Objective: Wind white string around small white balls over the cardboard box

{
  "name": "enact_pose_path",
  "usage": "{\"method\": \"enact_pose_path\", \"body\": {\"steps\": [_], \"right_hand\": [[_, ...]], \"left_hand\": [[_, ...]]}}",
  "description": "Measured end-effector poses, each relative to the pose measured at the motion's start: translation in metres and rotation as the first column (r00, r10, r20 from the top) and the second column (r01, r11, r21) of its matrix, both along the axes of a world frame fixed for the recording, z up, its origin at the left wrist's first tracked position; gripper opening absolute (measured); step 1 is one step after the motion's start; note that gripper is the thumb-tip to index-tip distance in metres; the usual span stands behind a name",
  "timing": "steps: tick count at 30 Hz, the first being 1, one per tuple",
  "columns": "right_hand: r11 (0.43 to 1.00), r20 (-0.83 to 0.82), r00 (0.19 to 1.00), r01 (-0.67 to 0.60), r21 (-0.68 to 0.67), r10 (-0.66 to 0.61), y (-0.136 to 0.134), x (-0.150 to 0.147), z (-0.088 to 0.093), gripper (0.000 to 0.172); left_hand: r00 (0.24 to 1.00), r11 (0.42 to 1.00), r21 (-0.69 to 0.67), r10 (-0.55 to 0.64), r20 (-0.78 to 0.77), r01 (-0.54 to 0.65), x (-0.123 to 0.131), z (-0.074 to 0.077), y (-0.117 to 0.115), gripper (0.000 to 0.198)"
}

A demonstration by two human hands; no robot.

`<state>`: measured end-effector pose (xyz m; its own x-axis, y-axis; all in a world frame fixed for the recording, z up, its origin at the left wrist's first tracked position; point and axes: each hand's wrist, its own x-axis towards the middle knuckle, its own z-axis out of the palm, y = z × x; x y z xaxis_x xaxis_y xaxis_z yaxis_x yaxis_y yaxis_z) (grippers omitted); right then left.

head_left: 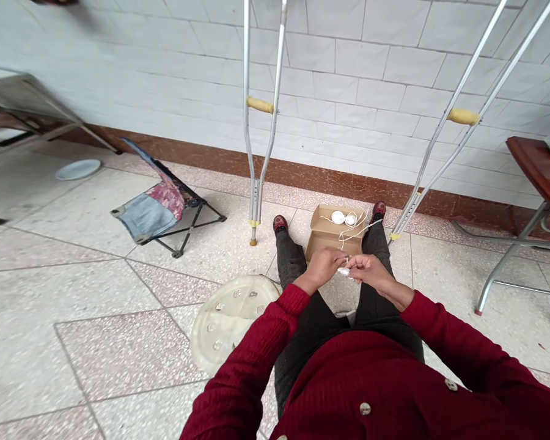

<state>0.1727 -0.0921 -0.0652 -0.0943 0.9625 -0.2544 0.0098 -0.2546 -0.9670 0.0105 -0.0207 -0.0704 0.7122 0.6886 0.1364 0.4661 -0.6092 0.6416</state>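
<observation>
Cord of thin white string point(355, 227) trails from a cardboard box point(323, 229) on the terrazzo floor point(96, 348) up to a small white piece point(345, 272) held above the lap. Left hand point(323, 269) and right hand point(370, 272) both pinch it, each grip narrow, though the fingers seem to hide part of it. So 1 piece is in hand, while 2 white rounds point(338, 217) remain in the box between the feet. Aluminium crutches point(246, 73) lean against the tiled wall point(371, 61), near a folding stool point(162, 208).
</observation>
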Motion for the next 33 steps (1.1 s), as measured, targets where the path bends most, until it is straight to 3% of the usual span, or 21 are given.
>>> {"method": "enact_pose_path", "body": {"steps": [4,8,11,14,16,18,21,24,26,29,31,33], "right_hand": [[0.983,0.194,0.968,0.141,0.117,-0.162,0.017,0.015,-0.009,0.013],[0.890,0.418,0.809,0.261,0.373,-0.412,0.045,0.024,-0.003,0.011],[0.841,0.323,0.804,0.359,0.406,-0.499,0.054,0.018,0.002,0.013],[0.873,0.038,0.896,0.422,0.245,-0.443,0.042,0.005,0.010,0.018],[0.941,-0.081,0.951,0.307,0.143,-0.298,0.024,-0.002,0.015,0.021],[0.990,-0.095,0.989,0.124,0.065,-0.117,0.002,-0.007,0.015,0.022],[0.997,-0.048,0.998,-0.042,-0.062,0.039,-0.020,-0.008,0.003,0.019],[0.997,0.064,0.998,0.001,-0.074,0.003,-0.016,-0.003,-0.016,0.012],[0.997,0.225,0.971,0.072,0.035,-0.078,-0.004,0.001,-0.025,0.009],[0.957,0.448,0.864,0.118,0.264,-0.230,0.016,0.000,-0.027,0.006],[0.918,0.456,0.834,0.141,0.370,-0.312,0.023,-0.007,-0.022,0.006],[0.889,0.339,0.863,0.231,0.396,-0.375,0.025,-0.017,-0.013,0.008]], "left_hand": [[0.996,0.983,0.172,0.070,-0.049,-0.061,0.004,0.021,0.009,0.020],[0.983,0.977,0.164,0.152,-0.100,-0.135,0.010,0.026,-0.012,0.025],[0.984,0.983,0.088,0.165,-0.063,-0.160,0.011,0.017,-0.032,0.027],[0.990,0.990,-0.023,0.139,0.001,-0.139,0.007,0.002,-0.039,0.028],[0.989,0.985,-0.095,0.147,0.007,-0.145,0.001,-0.006,-0.034,0.028],[0.992,0.985,-0.121,0.123,0.004,-0.122,-0.005,-0.011,-0.026,0.027],[1.000,0.997,-0.068,0.023,-0.001,-0.023,-0.014,-0.010,-0.016,0.023],[0.997,0.998,0.026,0.054,-0.062,-0.052,-0.018,-0.004,-0.018,0.024],[0.991,0.991,0.089,0.104,-0.087,-0.096,-0.018,-0.002,-0.025,0.025],[0.981,0.979,0.102,0.185,-0.057,-0.179,-0.017,-0.001,-0.040,0.026],[0.968,0.967,0.042,0.251,-0.021,-0.250,-0.017,-0.002,-0.049,0.027],[0.962,0.962,-0.038,0.273,0.014,-0.272,-0.018,-0.003,-0.055,0.029]]}}
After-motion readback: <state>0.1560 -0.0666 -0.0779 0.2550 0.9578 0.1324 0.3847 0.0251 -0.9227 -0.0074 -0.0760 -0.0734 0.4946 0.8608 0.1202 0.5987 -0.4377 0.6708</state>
